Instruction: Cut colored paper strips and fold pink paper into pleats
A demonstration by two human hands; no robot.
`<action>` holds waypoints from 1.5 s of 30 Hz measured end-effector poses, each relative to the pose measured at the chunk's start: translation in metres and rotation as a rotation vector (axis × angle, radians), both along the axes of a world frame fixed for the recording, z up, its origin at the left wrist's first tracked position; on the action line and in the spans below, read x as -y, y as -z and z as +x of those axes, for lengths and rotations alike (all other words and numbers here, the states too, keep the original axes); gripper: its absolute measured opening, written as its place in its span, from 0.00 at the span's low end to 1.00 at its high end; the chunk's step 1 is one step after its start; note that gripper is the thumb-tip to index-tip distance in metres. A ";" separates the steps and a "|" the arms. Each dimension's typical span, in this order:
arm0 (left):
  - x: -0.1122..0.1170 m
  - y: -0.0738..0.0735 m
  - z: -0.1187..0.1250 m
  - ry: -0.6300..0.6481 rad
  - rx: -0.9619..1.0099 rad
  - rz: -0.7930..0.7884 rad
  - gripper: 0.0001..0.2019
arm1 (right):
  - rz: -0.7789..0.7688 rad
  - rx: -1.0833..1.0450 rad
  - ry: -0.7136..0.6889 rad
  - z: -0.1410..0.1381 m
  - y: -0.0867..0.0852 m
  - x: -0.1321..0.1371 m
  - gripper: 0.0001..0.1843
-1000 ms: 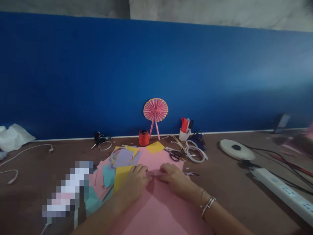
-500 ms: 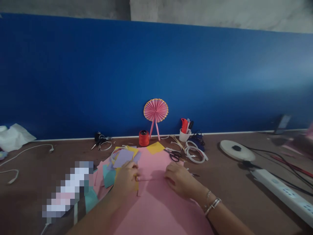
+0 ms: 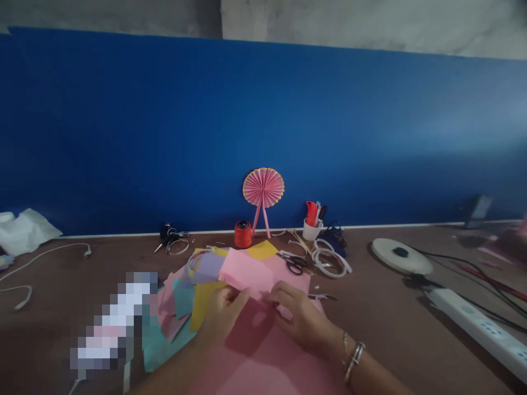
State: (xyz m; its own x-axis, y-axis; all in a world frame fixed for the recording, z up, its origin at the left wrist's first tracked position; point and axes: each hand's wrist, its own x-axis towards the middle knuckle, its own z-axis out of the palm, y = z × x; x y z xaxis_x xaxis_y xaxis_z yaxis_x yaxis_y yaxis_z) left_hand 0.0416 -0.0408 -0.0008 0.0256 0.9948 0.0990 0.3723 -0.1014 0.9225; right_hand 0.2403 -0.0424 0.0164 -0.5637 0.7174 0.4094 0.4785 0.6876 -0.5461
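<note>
A small pink sheet of paper (image 3: pixel 249 271) is raised at a tilt between my hands, casting a shadow on the large pink paper (image 3: pixel 263 367) beneath. My left hand (image 3: pixel 226 310) is closed on its near left edge, thumb against the fingers. At the right edge my right hand (image 3: pixel 298 315) grips it with curled fingers; some fingertips are hidden. Purple paper (image 3: pixel 203 269), yellow paper (image 3: pixel 201 302) and teal paper (image 3: pixel 183 296) lie by my left hand. Beyond my right hand rest black scissors (image 3: pixel 294 264).
A pink folded paper fan (image 3: pixel 263 188) leans on the blue partition (image 3: pixel 164 137), beside a red spool (image 3: pixel 242 236). Farther right are a white cup of pens (image 3: pixel 313 229), coiled white strips (image 3: pixel 329 260), a round white disc (image 3: pixel 399 256) and a power strip (image 3: pixel 477 323). Keys (image 3: pixel 167 238) lie back left.
The small pink sheet has come up off the large paper and now tilts upward between my hands. My right hand has shifted slightly left, and the hands are closer together.
</note>
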 end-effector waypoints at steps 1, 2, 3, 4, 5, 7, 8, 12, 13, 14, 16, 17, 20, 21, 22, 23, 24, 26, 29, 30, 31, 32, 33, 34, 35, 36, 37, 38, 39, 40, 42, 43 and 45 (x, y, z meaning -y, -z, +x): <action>0.000 0.001 0.001 -0.051 0.001 -0.015 0.22 | 0.028 0.038 -0.014 -0.001 0.000 0.001 0.12; 0.000 0.001 0.000 -0.101 -0.019 -0.001 0.23 | 0.068 0.075 -0.021 -0.002 0.000 0.002 0.12; 0.001 0.001 -0.003 -0.141 -0.074 0.058 0.23 | 0.118 0.105 -0.021 -0.001 0.000 0.003 0.13; 0.001 0.000 -0.006 -0.168 -0.153 0.150 0.22 | 0.177 0.125 -0.009 -0.001 0.001 0.004 0.14; 0.001 -0.002 -0.009 -0.186 -0.238 0.254 0.21 | 0.248 0.130 0.011 0.000 0.001 0.005 0.14; 0.003 -0.006 -0.016 -0.178 -0.372 0.434 0.18 | 0.424 0.096 0.059 0.002 0.001 0.009 0.15; 0.004 -0.008 -0.018 -0.141 -0.438 0.495 0.15 | 0.517 0.075 0.076 0.002 0.001 0.012 0.17; 0.006 -0.006 -0.015 0.098 -0.821 0.627 0.19 | 0.675 0.113 0.095 -0.003 -0.006 0.022 0.20; 0.006 -0.004 -0.012 0.143 -0.912 0.638 0.20 | 0.628 0.157 0.090 -0.005 -0.007 0.022 0.19; 0.006 -0.002 -0.009 0.176 -0.975 0.637 0.20 | 0.564 0.204 0.084 -0.007 -0.008 0.020 0.17; 0.004 0.002 -0.003 0.241 -1.045 0.616 0.18 | 0.430 0.296 0.078 -0.008 -0.007 0.014 0.11; 0.004 0.003 -0.002 0.270 -1.057 0.590 0.17 | 0.381 0.331 0.082 -0.008 -0.005 0.010 0.09; 0.001 0.003 -0.003 0.309 -1.031 0.470 0.12 | 0.267 0.371 0.145 0.000 0.005 -0.004 0.09; 0.000 0.002 -0.005 0.308 -1.016 0.424 0.11 | 0.221 0.370 0.168 0.003 0.008 -0.007 0.09; -0.001 0.002 -0.007 0.309 -0.997 0.384 0.10 | 0.170 0.371 0.184 0.007 0.012 -0.011 0.08; -0.001 0.002 -0.009 0.315 -0.976 0.356 0.10 | 0.116 0.376 0.196 0.011 0.015 -0.013 0.08; -0.001 0.001 -0.011 0.326 -0.952 0.340 0.10 | 0.064 0.384 0.203 0.014 0.017 -0.015 0.08; 0.000 0.001 -0.015 0.350 -0.891 0.324 0.12 | -0.010 0.398 0.209 0.019 0.019 -0.018 0.09; 0.001 0.001 -0.017 0.359 -0.798 0.300 0.13 | -0.067 0.371 0.197 0.023 0.016 -0.019 0.09; 0.001 0.000 -0.018 0.359 -0.761 0.286 0.13 | -0.084 0.350 0.185 0.024 0.015 -0.020 0.09; 0.001 -0.001 -0.018 0.355 -0.722 0.270 0.14 | -0.106 0.322 0.178 0.025 0.014 -0.020 0.09; 0.001 -0.003 -0.018 0.340 -0.684 0.252 0.14 | -0.132 0.287 0.183 0.025 0.013 -0.020 0.09; 0.001 -0.004 -0.018 0.316 -0.650 0.230 0.13 | -0.162 0.249 0.201 0.025 0.013 -0.020 0.09; 0.000 -0.005 -0.018 0.288 -0.621 0.208 0.12 | -0.188 0.213 0.225 0.025 0.013 -0.021 0.09; -0.001 -0.006 -0.017 0.262 -0.597 0.190 0.11 | -0.209 0.187 0.247 0.025 0.013 -0.021 0.09; -0.002 -0.006 -0.017 0.243 -0.574 0.177 0.10 | -0.223 0.169 0.262 0.025 0.013 -0.021 0.09; -0.003 -0.007 -0.017 0.231 -0.554 0.170 0.09 | -0.231 0.157 0.266 0.025 0.013 -0.022 0.08; -0.004 -0.006 -0.017 0.230 -0.537 0.166 0.08 | -0.235 0.149 0.260 0.025 0.014 -0.022 0.08; -0.004 -0.006 -0.017 0.230 -0.524 0.166 0.08 | -0.239 0.141 0.250 0.025 0.014 -0.022 0.08; -0.005 -0.006 -0.017 0.226 -0.515 0.165 0.08 | -0.248 0.127 0.245 0.025 0.014 -0.022 0.08; -0.005 -0.006 -0.017 0.221 -0.508 0.159 0.08 | -0.286 0.090 0.242 0.025 0.014 -0.023 0.08; -0.005 -0.006 -0.018 0.222 -0.506 0.154 0.08 | -0.309 0.077 0.241 0.025 0.014 -0.023 0.08; -0.005 -0.007 -0.018 0.231 -0.502 0.138 0.08 | -0.347 0.074 0.236 0.026 0.014 -0.023 0.08</action>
